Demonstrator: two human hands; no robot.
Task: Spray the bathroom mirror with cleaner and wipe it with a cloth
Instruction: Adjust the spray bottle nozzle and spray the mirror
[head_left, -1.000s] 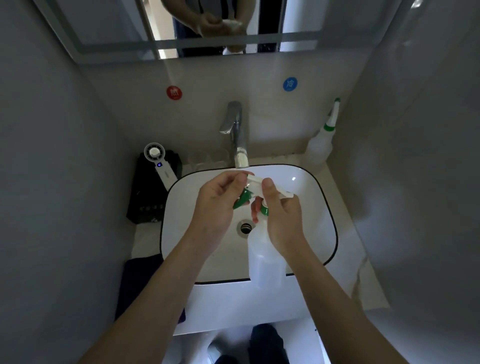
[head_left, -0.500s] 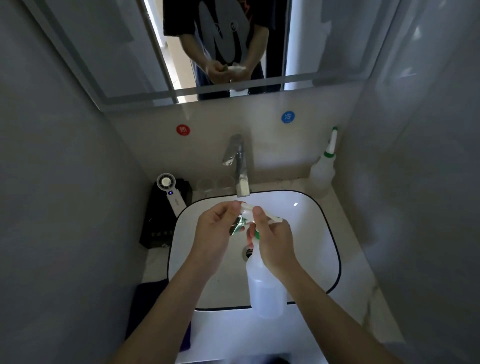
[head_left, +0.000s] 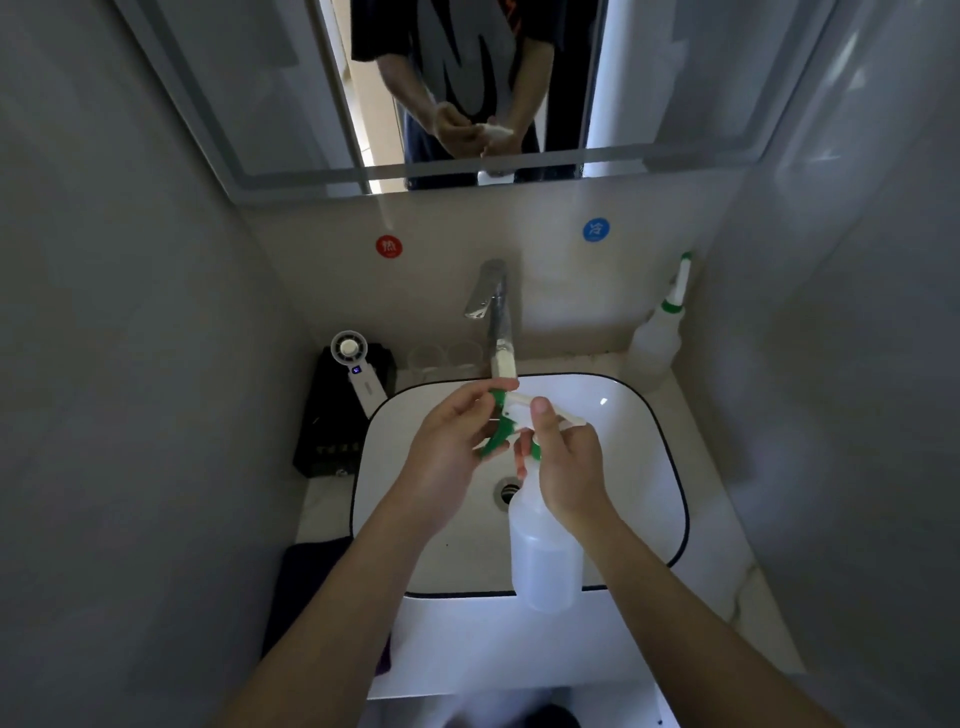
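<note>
Dark purple cloth (head_left: 311, 582) lies on counter (head_left: 322, 514), far left; left hand (head_left: 441, 457) pinches green nozzle (head_left: 500, 401), likely setting spray; right hand (head_left: 569, 467), fingers curled round neck, steadies translucent white plastic spray bottle (head_left: 543, 561) over white ceramic basin (head_left: 670, 441), below rectangular wall mirror (head_left: 234, 104).

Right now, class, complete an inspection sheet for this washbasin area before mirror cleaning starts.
Surface: pale counter holds a white basin.
Job's things: spray bottle held over basin; dark cloth on counter's left front; mirror above.
Clutter: second bottle back right; black box, small fan, clear cups back left.
Hands: right hand grips bottle neck; left hand pinches its green spray head.
Cables: nothing seen.
Surroundings: grey walls close both sides; faucet behind.
</note>
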